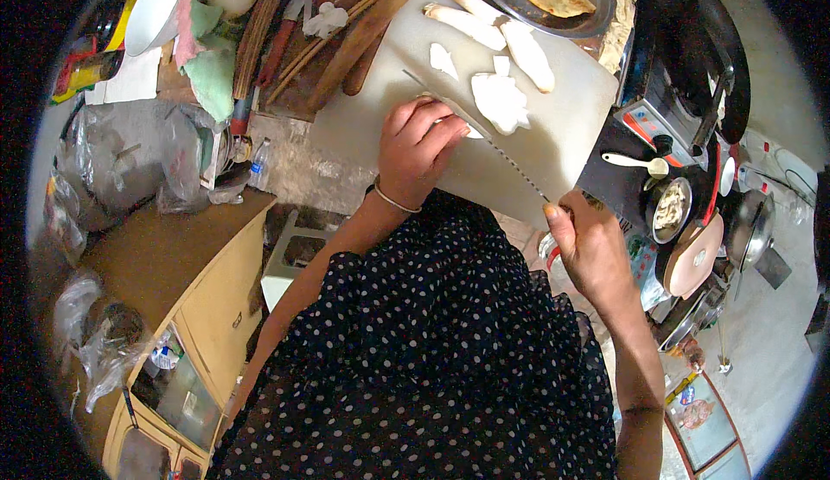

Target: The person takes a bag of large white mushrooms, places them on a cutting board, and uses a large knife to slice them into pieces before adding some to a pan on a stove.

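Observation:
My right hand (587,234) grips a knife (454,105), which I see nearly edge-on. Its thin blade reaches up and left across the pale cutting board (363,117). Against the blade's near side, the bent fingers of my left hand (415,143) press on a white piece of mushroom (474,131), mostly hidden under them. Beyond the blade lie a heap of cut white mushroom pieces (499,101) and a separate slice (443,60). Several whole king oyster mushrooms (528,55) rest farther back on the board.
A metal plate (606,10) with flatbread pieces overlaps the board's far edge. Wooden rolling pins (360,46) and chopsticks (298,78) lie left. On the right are a black wok (736,85), a white spoon (629,159) and a bowl of pale pieces (673,211). A wooden cabinet (214,298) stands lower left.

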`<state>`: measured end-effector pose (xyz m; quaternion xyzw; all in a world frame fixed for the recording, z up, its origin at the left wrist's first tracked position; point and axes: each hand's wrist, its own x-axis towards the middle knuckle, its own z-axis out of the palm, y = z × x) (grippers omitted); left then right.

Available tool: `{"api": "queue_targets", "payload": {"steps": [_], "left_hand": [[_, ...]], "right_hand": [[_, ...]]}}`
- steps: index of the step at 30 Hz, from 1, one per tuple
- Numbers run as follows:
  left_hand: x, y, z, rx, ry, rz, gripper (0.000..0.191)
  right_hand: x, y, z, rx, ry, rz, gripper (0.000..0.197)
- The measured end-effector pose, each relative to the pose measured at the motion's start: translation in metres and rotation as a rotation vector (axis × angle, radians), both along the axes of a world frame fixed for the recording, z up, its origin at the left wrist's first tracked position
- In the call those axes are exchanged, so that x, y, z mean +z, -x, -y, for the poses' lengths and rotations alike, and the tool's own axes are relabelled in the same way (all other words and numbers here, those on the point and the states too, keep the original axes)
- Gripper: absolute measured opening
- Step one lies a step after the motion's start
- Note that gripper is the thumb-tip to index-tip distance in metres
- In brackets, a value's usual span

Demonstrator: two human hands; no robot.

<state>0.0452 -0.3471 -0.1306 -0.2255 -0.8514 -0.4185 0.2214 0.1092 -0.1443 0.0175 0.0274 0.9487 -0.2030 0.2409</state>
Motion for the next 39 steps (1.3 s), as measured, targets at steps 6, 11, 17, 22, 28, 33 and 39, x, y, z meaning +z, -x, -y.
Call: {"api": "queue_targets", "payload": {"steps": [6,11,17,22,28,33,39], "left_hand": [[-0.001,0.003,-0.001,-0.023,-0.037,-0.013,0.010],[-0.001,0.003,0.002,-0.027,0.002,-0.005,0.014],[0.039,0.000,0.003,-0.036,-0.026,0.465,0.018],[0.015,0.002,0.004,-0.041,-0.051,0.201,0.020],[-0.007,0.001,0.002,-0.017,-0.062,-0.020,0.021],[0.000,-0.002,0.004,-0.034,0.018,0.044,0.021],[0.003,-0.002,0.007,-0.044,0.026,0.066,0.024]], "right_hand": [[-0.039,0.019,0.012,-0.078,0.117,-0.014,0.039],[-0.016,0.009,0.001,-0.065,0.150,-0.022,0.037],[-0.013,0.012,0.009,-0.074,0.069,0.082,0.031],[-0.039,0.015,0.011,-0.197,0.167,0.026,0.036],[-0.002,0.007,-0.001,-0.050,0.134,0.034,0.037],[-0.029,0.013,0.014,-0.087,0.063,0.061,0.037],[-0.017,0.018,0.019,-0.144,0.184,0.023,0.036]]}}
